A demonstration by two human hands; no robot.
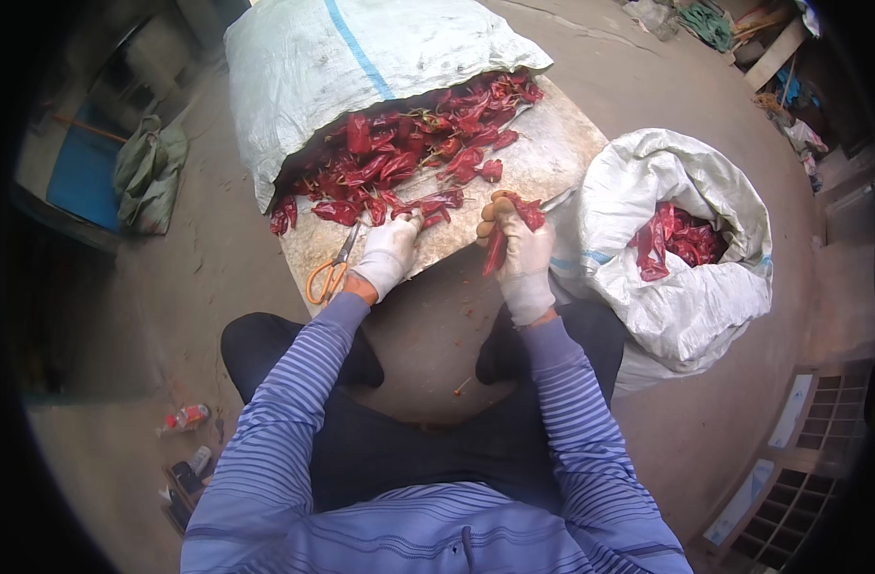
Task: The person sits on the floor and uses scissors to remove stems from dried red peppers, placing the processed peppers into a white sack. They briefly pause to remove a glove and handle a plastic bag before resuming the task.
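Observation:
My right hand [517,247], in a whitish glove with tan fingers, is closed around dried red peppers [494,252]; some stick out above and below the fist. My left hand [390,250], gloved too, reaches over the near edge of a worn, pale board [552,136]. Its fingertips touch dried red peppers [437,201] there; whether they grip one is hidden. Scissors with orange handles [327,278] lie beside my left wrist, blades pointing away from me. A heap of dried red peppers [401,147] spills from the mouth of a large white woven sack [301,79] lying on the board.
To the right stands a second white woven sack [667,316], its rim rolled down, with dried red peppers [688,237] inside. A greenish sack [150,176] is at far left. A bottle with a red cap [187,417] lies on the floor at lower left. Clutter [789,93] lines the upper right.

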